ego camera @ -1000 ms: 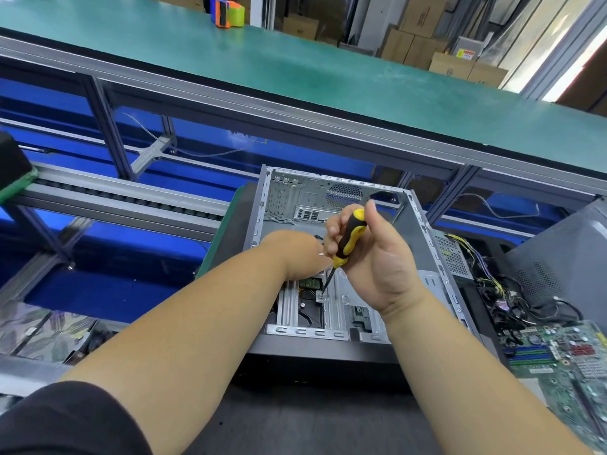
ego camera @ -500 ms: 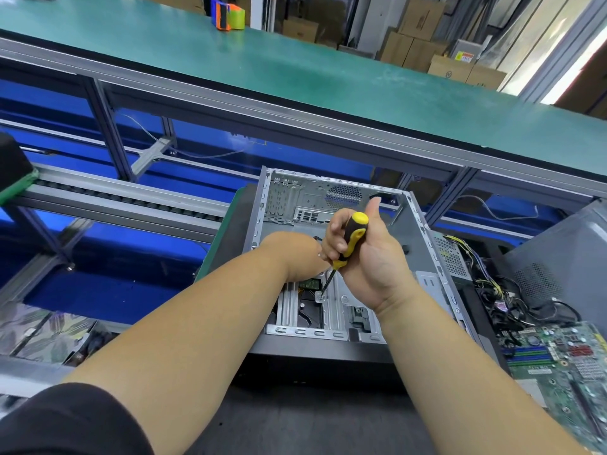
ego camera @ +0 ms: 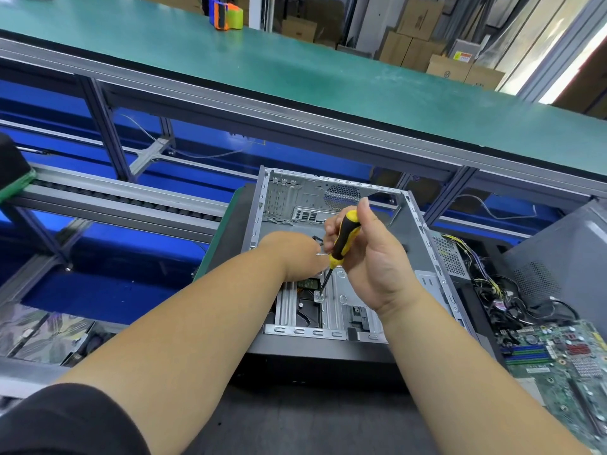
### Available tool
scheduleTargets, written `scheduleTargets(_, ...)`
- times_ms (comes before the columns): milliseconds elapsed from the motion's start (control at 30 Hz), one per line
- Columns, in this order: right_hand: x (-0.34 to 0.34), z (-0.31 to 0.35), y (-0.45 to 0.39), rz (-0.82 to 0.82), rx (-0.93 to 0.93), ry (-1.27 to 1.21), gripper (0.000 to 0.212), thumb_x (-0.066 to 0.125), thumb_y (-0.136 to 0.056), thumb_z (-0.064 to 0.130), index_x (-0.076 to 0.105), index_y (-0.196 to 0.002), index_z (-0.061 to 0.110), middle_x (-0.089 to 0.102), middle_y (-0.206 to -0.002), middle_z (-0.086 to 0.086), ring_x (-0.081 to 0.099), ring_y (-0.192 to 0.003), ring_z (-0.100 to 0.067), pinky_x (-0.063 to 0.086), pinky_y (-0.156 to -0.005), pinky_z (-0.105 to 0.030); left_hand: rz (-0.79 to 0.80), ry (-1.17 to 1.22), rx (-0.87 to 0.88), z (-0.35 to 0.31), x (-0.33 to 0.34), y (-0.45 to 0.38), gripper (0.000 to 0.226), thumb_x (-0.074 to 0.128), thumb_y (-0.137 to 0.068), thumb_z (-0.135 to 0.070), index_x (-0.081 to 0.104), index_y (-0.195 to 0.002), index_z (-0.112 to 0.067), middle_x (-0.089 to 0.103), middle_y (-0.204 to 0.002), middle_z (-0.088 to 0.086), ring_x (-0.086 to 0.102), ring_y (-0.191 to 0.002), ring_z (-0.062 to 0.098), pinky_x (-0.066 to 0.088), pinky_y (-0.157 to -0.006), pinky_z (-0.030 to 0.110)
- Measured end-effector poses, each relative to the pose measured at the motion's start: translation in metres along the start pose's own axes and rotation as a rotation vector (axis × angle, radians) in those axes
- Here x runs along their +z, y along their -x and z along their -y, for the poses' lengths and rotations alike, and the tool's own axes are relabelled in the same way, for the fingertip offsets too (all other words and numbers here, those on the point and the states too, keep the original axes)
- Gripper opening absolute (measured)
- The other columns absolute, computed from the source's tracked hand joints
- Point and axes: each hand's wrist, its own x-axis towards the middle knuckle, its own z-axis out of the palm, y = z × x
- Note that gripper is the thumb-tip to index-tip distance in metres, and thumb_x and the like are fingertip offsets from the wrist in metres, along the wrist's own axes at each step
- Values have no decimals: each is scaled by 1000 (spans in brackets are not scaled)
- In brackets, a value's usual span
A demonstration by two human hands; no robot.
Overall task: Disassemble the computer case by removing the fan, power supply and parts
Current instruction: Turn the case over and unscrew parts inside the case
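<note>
An open grey computer case [ego camera: 423, 244] lies flat on the dark bench in front of me, mostly stripped inside. My right hand [ego camera: 377, 257] grips a yellow-and-black screwdriver [ego camera: 343, 238], held upright, its tip on a screw [ego camera: 318, 295] in the drive bracket near the case's front. My left hand [ego camera: 295, 257] reaches into the case beside the screwdriver shaft; its fingers are hidden behind the wrist and the tool. A hard drive [ego camera: 307, 308] shows partly under the bracket.
A removed power supply [ego camera: 451, 257] with a cable bundle [ego camera: 499, 297] lies right of the case. A green motherboard [ego camera: 558, 359] sits at the right front, a grey side panel [ego camera: 565, 257] behind it. A conveyor [ego camera: 115, 198] runs left; a green shelf [ego camera: 295, 70] spans above.
My right hand has turned a little on the screwdriver handle, thumb now raised higher. The tip stays on the same screw. The left hand has barely moved.
</note>
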Motion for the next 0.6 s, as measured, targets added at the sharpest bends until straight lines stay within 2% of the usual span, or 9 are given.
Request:
scheduleTargets(167, 2, 1, -2, 46, 54, 45, 52, 43, -88, 56, 58, -73, 8, 49, -64, -5, 46, -58, -20, 43, -62, -27, 17, 11, 28, -1, -3, 3, 39, 26, -90, -49, 47, -70, -23, 56, -74, -3, 56, -75, 23, 47, -70, 36)
scheduleTargets(267, 3, -1, -5, 60, 68, 48, 63, 32, -93, 59, 59, -64, 10, 40, -53, -3, 37, -52, -19, 33, -60, -30, 65, 29, 30, -1, -6, 6, 34, 28, -95, -45, 43, -73, -24, 56, -85, -2, 55, -86, 24, 46, -82, 38)
scheduleTargets(333, 2, -2, -6, 75, 65, 28, 70, 23, -95, 62, 61, -65, 11, 36, -51, -2, 33, -51, -17, 28, -60, -33, 101, 24, 30, -2, -8, 6, 29, 29, -99, -39, 44, -80, -23, 54, -93, 0, 55, -95, 25, 46, -90, 39)
scheduleTargets(367, 1, -3, -6, 85, 63, 14, 73, 20, -96, 64, 61, -69, 10, 36, -51, -2, 33, -51, -17, 27, -60, -33, 104, 13, 33, -3, -8, 6, 29, 29, -99, -38, 45, -81, -22, 53, -93, 0, 56, -94, 25, 46, -90, 39)
scheduleTargets(433, -2, -4, -4, 108, 53, -14, 71, 19, -96, 67, 57, -80, 9, 38, -54, -2, 33, -53, -18, 27, -61, -34, 71, -8, 42, -3, -7, 5, 33, 28, -98, -38, 45, -75, -23, 54, -81, -2, 54, -77, 19, 45, -77, 37)
scheduleTargets(500, -5, -5, -2, 109, 25, -35, 54, 32, -94, 60, 52, -85, 11, 43, -59, -2, 37, -54, -18, 29, -63, -34, 49, -8, 37, -2, -5, 4, 36, 26, -94, -42, 42, -67, -23, 50, -69, -7, 45, -62, 10, 39, -66, 34)
scheduleTargets(600, -7, -6, 1, 76, 9, -26, 39, 46, -93, 50, 53, -83, 13, 52, -67, -3, 47, -60, -19, 36, -68, -34, 55, -1, 24, -2, -4, 3, 40, 20, -84, -50, 43, -65, -25, 49, -67, -10, 44, -60, 7, 37, -61, 32)
